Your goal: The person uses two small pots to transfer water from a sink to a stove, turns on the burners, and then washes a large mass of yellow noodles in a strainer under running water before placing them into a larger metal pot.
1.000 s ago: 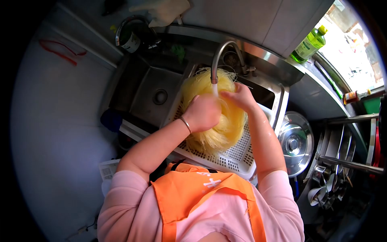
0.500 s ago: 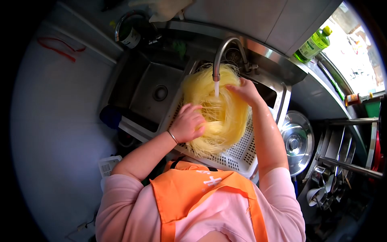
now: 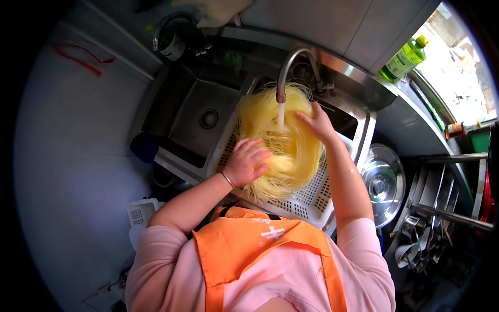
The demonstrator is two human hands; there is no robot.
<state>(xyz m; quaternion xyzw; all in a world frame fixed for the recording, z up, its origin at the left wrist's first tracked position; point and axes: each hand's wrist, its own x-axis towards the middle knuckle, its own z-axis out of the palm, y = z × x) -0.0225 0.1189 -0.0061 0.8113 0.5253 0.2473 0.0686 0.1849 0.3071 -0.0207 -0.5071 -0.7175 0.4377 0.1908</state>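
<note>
A big heap of thin yellow noodles [image 3: 299, 148] lies in a white perforated basket [image 3: 313, 200] set across the right sink basin. Water runs from the curved faucet [image 3: 281, 88] onto the middle of the heap. My left hand [image 3: 246, 162] rests on the near left part of the noodles, its fingers spread and fairly flat, a bracelet at the wrist. At the far right side of the heap is my right hand [image 3: 318, 125], thumb apart from the fingers. Its fingertips touch the outer strands and are partly hidden there.
To the left is a second steel basin [image 3: 192, 112] with a drain. A green bottle [image 3: 405, 60] stands on the ledge at the upper right. A large metal lid [image 3: 382, 179] leans right of the sink, beside a rack [image 3: 452, 214] with bowls and utensils.
The fingers of my left hand have straightened and flattened on the noodles, and the hand has shifted slightly right. My right thumb has moved a little. Water keeps running.
</note>
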